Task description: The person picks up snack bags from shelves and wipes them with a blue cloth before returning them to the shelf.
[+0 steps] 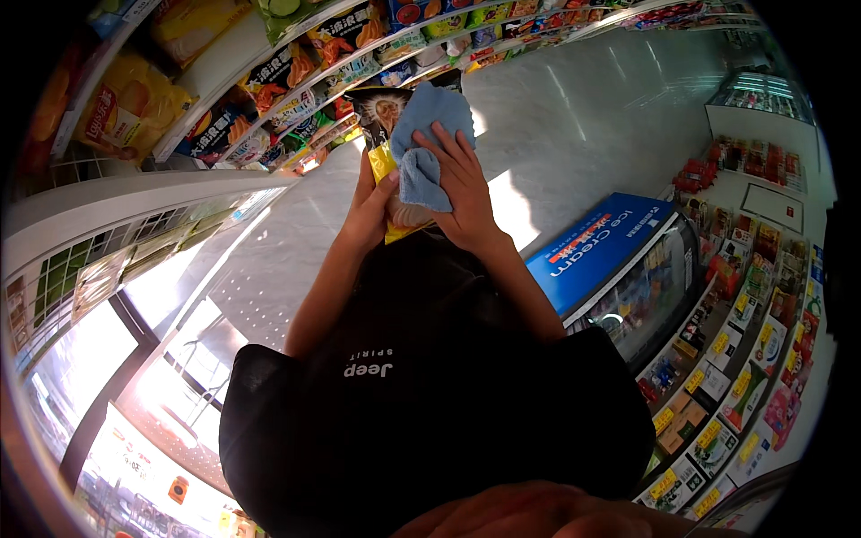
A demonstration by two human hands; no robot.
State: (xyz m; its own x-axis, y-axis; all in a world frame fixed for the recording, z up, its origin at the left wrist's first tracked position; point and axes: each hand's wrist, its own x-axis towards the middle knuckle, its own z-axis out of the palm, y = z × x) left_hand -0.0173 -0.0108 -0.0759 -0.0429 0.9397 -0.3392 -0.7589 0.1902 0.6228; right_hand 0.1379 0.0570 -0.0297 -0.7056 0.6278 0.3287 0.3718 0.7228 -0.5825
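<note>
In front of my chest I hold a black and yellow snack bag (380, 114) upright between my hands. My left hand (369, 197) grips its left edge, with the thumb across the yellow front. Pressed against the right part of the bag is a light blue cloth (437, 109), bunched and folded over at its lower end. My right hand (459, 184) lies on this cloth with its fingers stretched along it and the thumb under the folded part. The cloth and my right hand hide much of the bag's front.
Shelves with several snack bags (131, 103) curve along the left and far side. At the right stands a blue ice cream freezer (599, 247), beside shelves of small boxed goods (715, 439). Grey floor (574, 117) stretches beyond my hands. A bright glass door (85, 368) is at the lower left.
</note>
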